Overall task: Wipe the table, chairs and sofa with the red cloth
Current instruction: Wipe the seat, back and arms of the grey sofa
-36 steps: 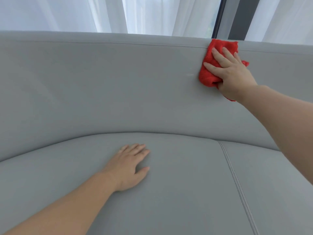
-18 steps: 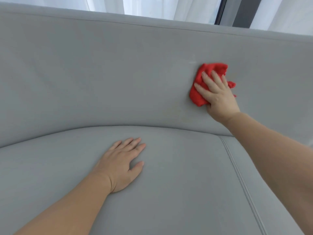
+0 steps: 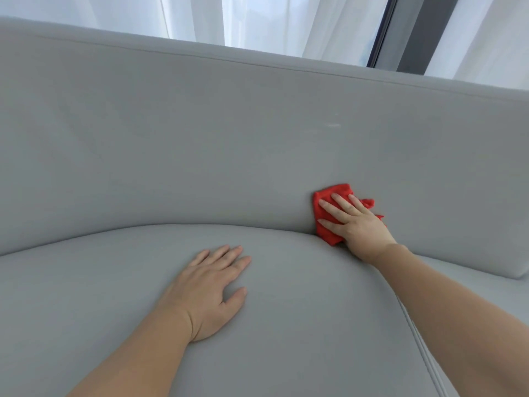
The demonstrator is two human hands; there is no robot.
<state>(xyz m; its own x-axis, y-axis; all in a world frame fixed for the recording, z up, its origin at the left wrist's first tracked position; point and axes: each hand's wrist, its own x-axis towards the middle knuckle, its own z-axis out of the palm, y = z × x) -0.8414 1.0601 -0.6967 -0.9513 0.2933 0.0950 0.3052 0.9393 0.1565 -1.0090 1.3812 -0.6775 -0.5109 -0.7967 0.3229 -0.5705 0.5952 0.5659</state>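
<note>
- Change: a second ago I see the cloth (image 3: 326,234) at the top edge of the backrest (image 3: 200,138). Half a second ago it is at mid-height. Now it sits at the foot of the backrest, its lower corner touching the crease where the seat (image 3: 300,310) begins.
- Change: the left hand (image 3: 209,287) stays flat on the seat, in the same spot relative to the crease.
- Grip: the right hand (image 3: 357,224) lies on the cloth with fingers straight and spread, pressing it against the backrest. It pins the cloth with a flat palm and does not clutch it. The left hand is also flat, fingers extended, and holds nothing.
- Count: I count one red cloth, two bare hands and one grey sofa, with two seat cushions split by a seam (image 3: 423,345). There is one pale scuff (image 3: 333,125) on the backrest above the cloth.
- Edges: a piped line runs just under the backrest's top edge. Behind it hang white curtains (image 3: 257,21) and one dark window post (image 3: 400,32).
- Room: the backrest stretches wide and bare to the left of the cloth. The left hand lies well apart from the right one.
</note>
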